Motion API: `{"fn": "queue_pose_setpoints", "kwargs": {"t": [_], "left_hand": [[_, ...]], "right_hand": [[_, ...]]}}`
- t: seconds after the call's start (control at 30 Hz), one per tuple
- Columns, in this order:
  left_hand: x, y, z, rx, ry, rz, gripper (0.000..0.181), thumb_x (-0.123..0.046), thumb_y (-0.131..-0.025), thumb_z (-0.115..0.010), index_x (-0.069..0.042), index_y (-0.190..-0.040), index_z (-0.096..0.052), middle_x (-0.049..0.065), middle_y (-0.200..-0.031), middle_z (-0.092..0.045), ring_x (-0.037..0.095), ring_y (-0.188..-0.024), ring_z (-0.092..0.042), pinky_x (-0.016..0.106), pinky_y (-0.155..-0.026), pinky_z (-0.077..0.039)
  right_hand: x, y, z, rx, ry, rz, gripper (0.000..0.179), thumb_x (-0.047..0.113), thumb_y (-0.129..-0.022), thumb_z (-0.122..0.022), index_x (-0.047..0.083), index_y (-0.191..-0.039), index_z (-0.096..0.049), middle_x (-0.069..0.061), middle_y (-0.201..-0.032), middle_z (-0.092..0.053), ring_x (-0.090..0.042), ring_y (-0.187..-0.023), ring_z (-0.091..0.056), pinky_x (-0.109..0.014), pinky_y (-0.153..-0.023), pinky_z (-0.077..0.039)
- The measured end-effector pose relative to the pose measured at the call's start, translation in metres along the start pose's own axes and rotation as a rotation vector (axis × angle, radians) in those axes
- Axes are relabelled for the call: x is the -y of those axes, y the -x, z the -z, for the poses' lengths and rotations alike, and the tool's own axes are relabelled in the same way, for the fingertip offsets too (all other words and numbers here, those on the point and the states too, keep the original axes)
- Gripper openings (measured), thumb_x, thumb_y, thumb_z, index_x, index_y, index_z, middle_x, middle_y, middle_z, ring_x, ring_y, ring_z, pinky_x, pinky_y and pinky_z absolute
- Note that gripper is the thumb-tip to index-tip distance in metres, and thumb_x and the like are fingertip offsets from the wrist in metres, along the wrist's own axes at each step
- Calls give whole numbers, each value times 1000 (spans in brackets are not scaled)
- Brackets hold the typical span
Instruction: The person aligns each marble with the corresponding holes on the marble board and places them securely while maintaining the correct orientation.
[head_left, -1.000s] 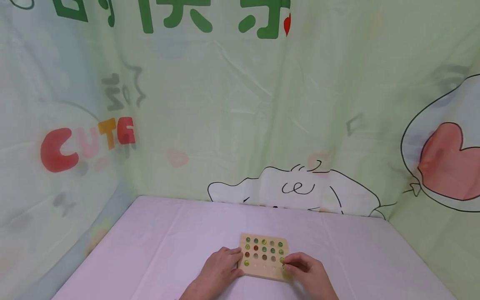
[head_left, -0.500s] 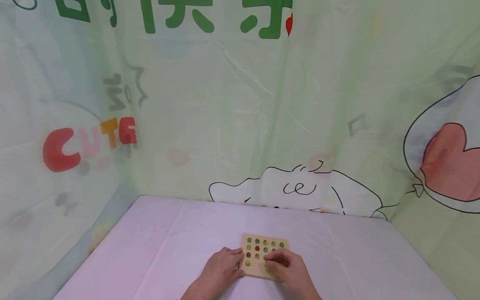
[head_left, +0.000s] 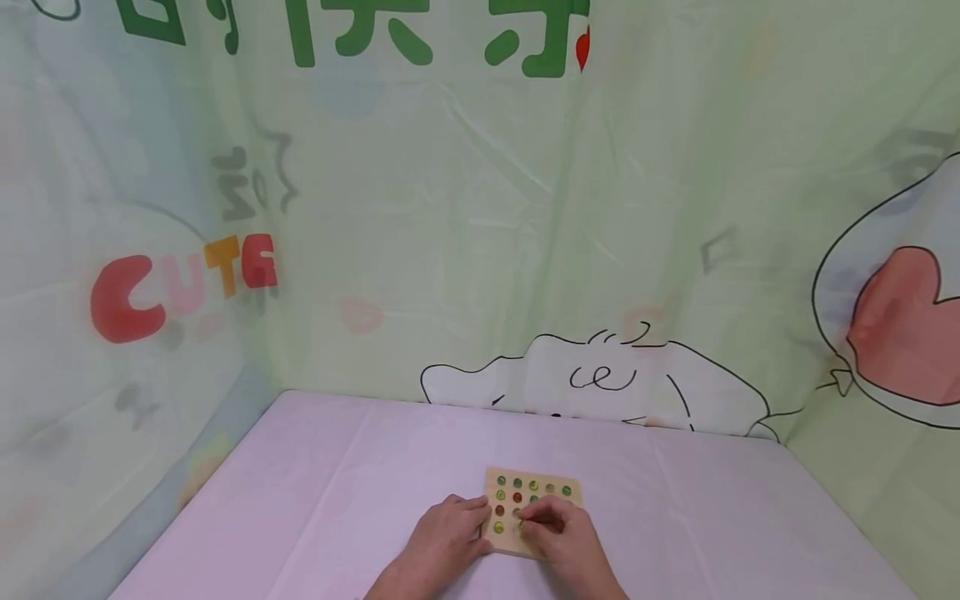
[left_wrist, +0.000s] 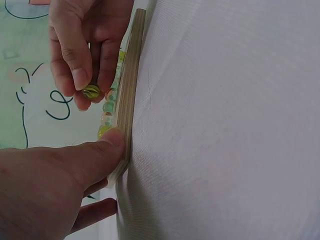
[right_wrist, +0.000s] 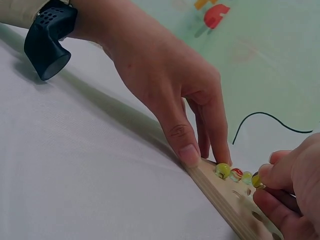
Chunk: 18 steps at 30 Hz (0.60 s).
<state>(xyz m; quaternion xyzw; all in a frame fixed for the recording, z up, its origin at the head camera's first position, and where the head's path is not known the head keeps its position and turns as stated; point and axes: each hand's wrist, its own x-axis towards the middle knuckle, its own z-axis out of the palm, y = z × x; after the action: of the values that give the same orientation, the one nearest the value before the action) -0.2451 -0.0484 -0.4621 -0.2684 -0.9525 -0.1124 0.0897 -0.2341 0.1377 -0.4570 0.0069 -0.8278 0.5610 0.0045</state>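
A pale wooden board (head_left: 510, 543) with rows of round hollows lies on the table; glass marbles in green, yellow, red and clear sit in many of them. My left hand (head_left: 446, 533) grips its left end, thumb (left_wrist: 114, 136) against the near edge and fingers round the side. Between thumb and fingertips, my right hand (head_left: 562, 533) pinches a yellow-green marble (left_wrist: 91, 91) just above the front row. Left of it, a yellow marble (right_wrist: 222, 170) fills the front-left hollow. Bare hollows show beneath the right hand in the right wrist view. The right hand hides part of the board.
A pale cloth covers the table (head_left: 360, 467). Printed curtains (head_left: 420, 250) hang behind and at both sides. A dark wrist-worn device (right_wrist: 50, 40) sits on the left wrist.
The right hand has moved left over the board from its right end to near the front-left marble. My left hand has kept its hold on the board.
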Motion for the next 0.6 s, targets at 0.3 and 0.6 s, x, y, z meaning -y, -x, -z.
{"fn": "queue_pose_setpoints", "kwargs": {"t": [0.3, 0.6], "left_hand": [[0, 0, 0, -9, 5, -3, 45, -42, -74, -67, -19, -112, -61, -1, -119, -61, 14, -101, -59, 29, -82, -51], [1, 0, 0, -24, -1, -16, 44, -42, -74, -67, -18, -111, -61, 0, -118, -61, 14, -100, -59, 29, -81, -51]], "right_hand": [[-9, -6, -8, 11, 32, -12, 19, 2, -73, -67, 12, -89, -64, -1, -91, -63, -15, -80, -58, -29, -71, -52], [-11, -5, -14, 17, 104, 60, 19, -2, -75, -64, 12, -87, -62, 0, -84, -62, -13, -75, -58, -22, -64, -52]]}}
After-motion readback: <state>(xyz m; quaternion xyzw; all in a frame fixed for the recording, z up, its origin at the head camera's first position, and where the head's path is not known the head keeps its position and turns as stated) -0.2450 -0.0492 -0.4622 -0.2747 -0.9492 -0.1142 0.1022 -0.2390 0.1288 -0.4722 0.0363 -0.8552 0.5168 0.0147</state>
